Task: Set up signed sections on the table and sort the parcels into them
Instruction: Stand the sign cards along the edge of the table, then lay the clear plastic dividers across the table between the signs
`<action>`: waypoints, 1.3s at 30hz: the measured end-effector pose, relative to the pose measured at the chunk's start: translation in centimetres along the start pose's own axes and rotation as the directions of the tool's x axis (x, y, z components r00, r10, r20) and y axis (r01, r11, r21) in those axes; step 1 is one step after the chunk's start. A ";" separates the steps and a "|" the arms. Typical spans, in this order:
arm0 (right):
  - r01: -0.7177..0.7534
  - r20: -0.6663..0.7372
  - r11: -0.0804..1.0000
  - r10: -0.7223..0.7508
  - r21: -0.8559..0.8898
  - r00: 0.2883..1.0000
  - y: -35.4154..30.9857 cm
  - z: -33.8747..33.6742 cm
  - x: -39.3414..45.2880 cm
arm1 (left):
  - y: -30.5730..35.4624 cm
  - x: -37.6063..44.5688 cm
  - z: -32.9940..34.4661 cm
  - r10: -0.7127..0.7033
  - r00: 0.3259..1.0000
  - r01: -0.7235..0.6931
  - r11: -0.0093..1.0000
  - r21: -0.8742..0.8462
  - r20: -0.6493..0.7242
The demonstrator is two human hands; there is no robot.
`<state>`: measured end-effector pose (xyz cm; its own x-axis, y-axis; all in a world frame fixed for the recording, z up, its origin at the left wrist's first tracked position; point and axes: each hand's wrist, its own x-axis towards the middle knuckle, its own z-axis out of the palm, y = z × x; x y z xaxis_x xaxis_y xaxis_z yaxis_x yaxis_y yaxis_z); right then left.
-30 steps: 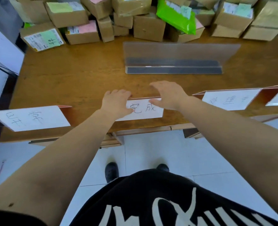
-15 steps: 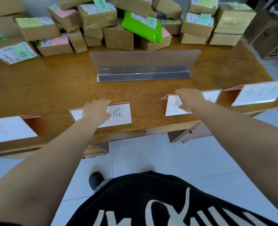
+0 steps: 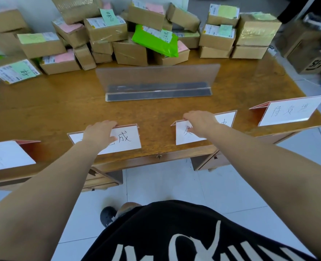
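Two hands set signs at the table's (image 3: pixel 156 113) front edge: the left hand (image 3: pixel 99 133) grips one sign (image 3: pixel 125 138), the right hand (image 3: pixel 199 122) pinches its neighbour (image 3: pixel 225 119). Parcels (image 3: pixel 129 51) wait heaped behind, unsorted. Next, likely, spacing the signs evenly.

The person has two bare arms with no sleeves on them. The left hand (image 3: pixel 99 134) and the right hand (image 3: pixel 200 122) wear no gloves, rings or watch. At the bottom of the frame is a black shirt (image 3: pixel 174 228) with big, pale cream letters printed on it. Just above the shirt, near the bottom middle, the round toe of a dark shoe (image 3: pixel 107 215) pokes out.
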<state>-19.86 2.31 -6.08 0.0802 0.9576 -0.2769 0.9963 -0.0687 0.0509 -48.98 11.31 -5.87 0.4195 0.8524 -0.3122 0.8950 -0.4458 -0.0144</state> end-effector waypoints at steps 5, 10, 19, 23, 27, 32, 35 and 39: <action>0.089 0.021 0.994 -0.091 0.071 0.996 0.1 -1.5 -0.1 | 0.2 0.0 -0.9 0.020 1.000 -0.021 0.997 -0.079 -0.015; 0.073 -0.142 0.986 -0.052 0.152 0.989 -0.1 -5.5 2.5 | 0.7 1.8 -4.6 0.038 0.976 -0.079 0.979 -0.187 -0.214; 0.028 -0.174 0.999 -0.023 0.028 0.985 0.4 -10.2 12.2 | 0.6 11.3 -9.4 0.102 0.934 -0.154 0.980 -0.128 -0.344; 0.013 -0.097 1.000 -0.011 0.022 0.995 0.4 -10.6 16.1 | 0.8 15.8 -10.4 0.125 0.939 -0.159 0.984 -0.084 -0.320; 0.006 -0.002 0.999 -0.005 0.051 1.000 0.2 -10.0 19.1 | 1.0 19.4 -10.3 0.155 0.969 -0.172 0.982 -0.079 -0.191; -0.007 0.027 0.999 0.006 0.045 1.000 -0.3 -9.4 20.9 | 1.4 21.4 -9.3 0.182 0.976 -0.191 0.979 -0.076 -0.117; -0.003 0.008 1.000 0.003 0.030 1.000 -0.1 -9.5 21.1 | 1.2 21.7 -9.2 0.192 0.974 -0.200 0.978 -0.061 -0.121; 0.055 0.016 0.998 -0.056 0.008 0.998 0.2 -10.2 21.0 | 0.8 21.6 -10.0 0.212 0.970 -0.216 0.976 -0.025 -0.117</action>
<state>-18.27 25.29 -2.09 0.0252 0.9552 -0.2949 0.9994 -0.0176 0.0282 -37.65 32.08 -3.15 0.6146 0.7645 -0.1945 0.7866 -0.6127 0.0770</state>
